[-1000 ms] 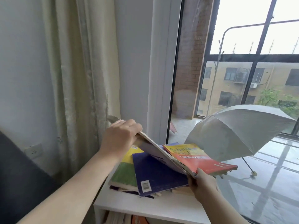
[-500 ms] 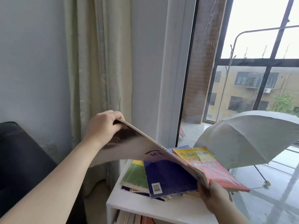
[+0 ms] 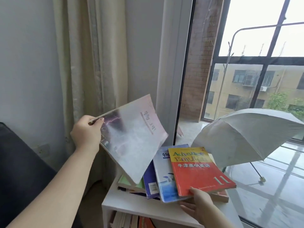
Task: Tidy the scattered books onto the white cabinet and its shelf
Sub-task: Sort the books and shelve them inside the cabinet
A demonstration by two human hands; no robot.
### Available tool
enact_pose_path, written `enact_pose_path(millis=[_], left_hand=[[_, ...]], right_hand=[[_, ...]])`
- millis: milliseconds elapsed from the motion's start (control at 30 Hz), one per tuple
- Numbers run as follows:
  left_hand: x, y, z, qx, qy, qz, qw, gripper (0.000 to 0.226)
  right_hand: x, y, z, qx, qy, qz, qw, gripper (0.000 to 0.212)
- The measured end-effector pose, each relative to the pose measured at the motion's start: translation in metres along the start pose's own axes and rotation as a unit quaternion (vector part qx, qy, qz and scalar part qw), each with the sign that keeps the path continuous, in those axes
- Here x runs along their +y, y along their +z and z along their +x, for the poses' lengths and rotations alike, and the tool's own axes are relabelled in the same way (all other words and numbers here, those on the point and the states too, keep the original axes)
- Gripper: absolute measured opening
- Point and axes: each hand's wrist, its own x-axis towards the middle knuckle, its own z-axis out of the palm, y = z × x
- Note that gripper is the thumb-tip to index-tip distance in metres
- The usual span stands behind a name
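Note:
My left hand (image 3: 87, 132) pinches the top corner of a pale book with a lightning cover (image 3: 131, 140), held tilted in the air above the pile. My right hand (image 3: 199, 206) grips the near edge of a red and yellow English book (image 3: 199, 171), with a light blue book (image 3: 166, 176) under it. Both lie partly over a purple book (image 3: 150, 183) and a green book (image 3: 126, 181) stacked on the white cabinet (image 3: 131, 204). More books (image 3: 130, 221) stand in its shelf below.
A beige curtain (image 3: 88, 63) hangs behind the cabinet, against the wall. To the right is a floor-length window; an open grey umbrella (image 3: 246, 135) sits beyond the glass. A dark chair back (image 3: 21, 170) fills the lower left, with a wall socket (image 3: 43, 149) beside it.
My left hand has lifted the lightning-cover book off the pile and turned its front cover towards me. The red and light blue books in my right hand now lie flatter, fully uncovered.

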Motion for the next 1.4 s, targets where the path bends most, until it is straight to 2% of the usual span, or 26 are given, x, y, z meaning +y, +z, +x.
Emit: enact_pose_path(millis=[67,133,233,300,367,433,500,600,667,800,933,1067,1133,1200,1267,1300,1333,1367,1400], left_hand=[[-0.002,0.006,-0.007,0.017,-0.086,-0.067,0.994,0.011],[-0.005,0.016,-0.019,0.018,-0.177,-0.153,0.972,0.01],[-0.013,0.033,-0.043,-0.01,-0.352,-0.238,0.905,0.013],[-0.019,0.047,-0.062,-0.033,-0.459,-0.265,0.847,0.011],[-0.024,0.059,-0.084,-0.055,-0.531,-0.312,0.786,0.01],[-0.033,0.072,-0.109,-0.089,-0.575,-0.304,0.754,0.013],[-0.047,0.081,-0.131,-0.145,-0.589,-0.228,0.761,0.02],[-0.064,0.089,-0.158,-0.23,-0.54,-0.118,0.801,0.012],[-0.074,0.092,-0.166,-0.262,-0.507,-0.086,0.816,0.021],[-0.086,0.1,-0.17,-0.271,-0.45,-0.027,0.851,0.024],[-0.093,0.1,-0.167,-0.216,-0.434,0.023,0.874,0.03],[-0.084,0.103,-0.172,-0.261,-0.367,0.068,0.89,0.023],[-0.078,0.11,-0.176,-0.303,-0.352,0.076,0.882,0.026],[-0.071,0.116,-0.179,-0.337,-0.346,0.09,0.871,0.026],[-0.067,0.115,-0.18,-0.33,-0.344,0.082,0.875,0.019],[-0.069,0.116,-0.178,-0.324,-0.348,0.068,0.877,0.021],[-0.069,0.115,-0.177,-0.325,-0.355,0.057,0.875,0.025],[-0.071,0.115,-0.175,-0.33,-0.36,0.053,0.871,0.029],[-0.07,0.114,-0.173,-0.33,-0.36,0.053,0.871,0.028]], right_hand=[[0.0,-0.002,0.0,0.0,0.015,-0.029,0.999,0.029],[0.0,-0.006,-0.002,-0.007,0.019,-0.064,0.998,0.034],[-0.002,-0.016,-0.003,-0.011,0.019,-0.119,0.993,0.039],[-0.007,-0.022,-0.008,-0.013,0.014,-0.126,0.992,0.033],[-0.016,-0.028,-0.01,0.006,-0.014,-0.135,0.991,0.028],[-0.025,-0.038,-0.007,0.063,-0.077,-0.146,0.984,0.025],[-0.034,-0.045,-0.007,0.118,-0.128,-0.127,0.977,0.018],[-0.048,-0.056,-0.006,0.157,-0.165,-0.048,0.973,0.019],[-0.059,-0.057,-0.01,0.174,-0.217,-0.004,0.961,0.017],[-0.074,-0.051,-0.018,0.238,-0.341,-0.015,0.909,0.014],[-0.086,-0.046,-0.014,0.312,-0.401,0.0,0.862,0.029],[-0.096,-0.044,-0.018,0.222,-0.405,0.103,0.881,0.029],[-0.084,-0.034,-0.021,0.161,-0.363,0.115,0.911,0.023],[-0.064,-0.022,-0.016,0.085,-0.27,0.101,0.954,0.014],[-0.043,-0.014,-0.017,-0.019,-0.128,-0.005,0.992,0.01],[-0.034,-0.013,-0.021,-0.075,-0.068,-0.095,0.99,0.007],[-0.028,-0.015,-0.024,-0.109,-0.031,-0.196,0.974,0.011],[-0.025,-0.021,-0.022,-0.111,-0.027,-0.279,0.953,0.017],[-0.027,-0.027,-0.016,-0.076,-0.063,-0.326,0.94,0.022]])
